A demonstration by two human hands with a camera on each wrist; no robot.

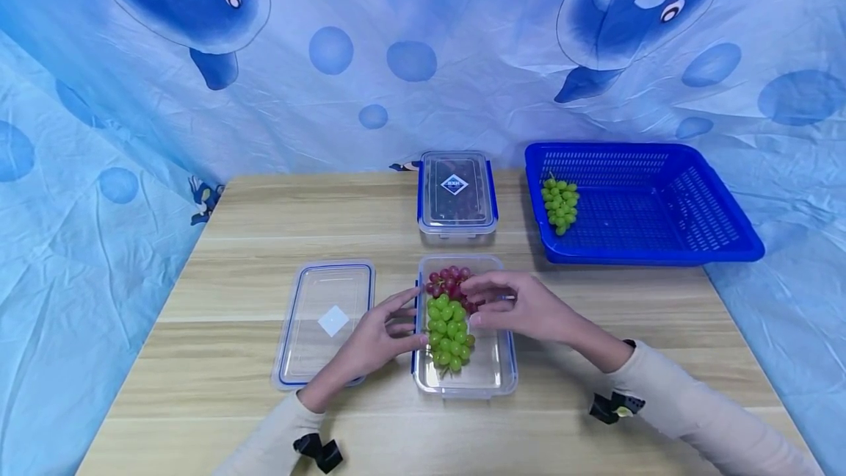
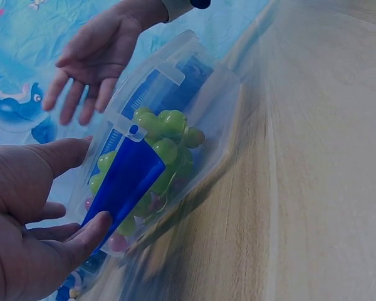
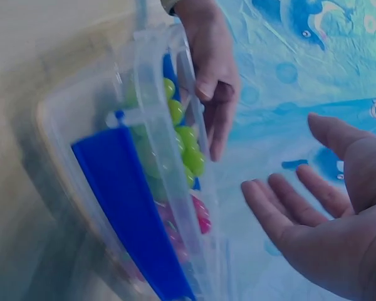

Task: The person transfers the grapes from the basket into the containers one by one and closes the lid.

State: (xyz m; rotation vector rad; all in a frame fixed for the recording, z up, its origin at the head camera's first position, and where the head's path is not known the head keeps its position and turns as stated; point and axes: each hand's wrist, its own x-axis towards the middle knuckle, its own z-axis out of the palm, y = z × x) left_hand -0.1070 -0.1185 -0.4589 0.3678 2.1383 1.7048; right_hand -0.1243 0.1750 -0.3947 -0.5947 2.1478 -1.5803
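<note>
A clear lidless box with blue side latches holds a bunch of green grapes in front and red grapes behind. My left hand is at the box's left side, fingers spread and extended. In the left wrist view its fingertips are close to the rim and the blue latch; contact is hard to tell. Over the box's right part hovers my right hand, its fingers loosely bent. The right wrist view shows nothing between the fingers of that hand, which is apart from the grapes.
A clear lid with a white label lies left of the box. Behind stands a closed box with dark contents. A blue basket at the back right holds another green grape bunch. Blue cloth hangs behind the wooden table.
</note>
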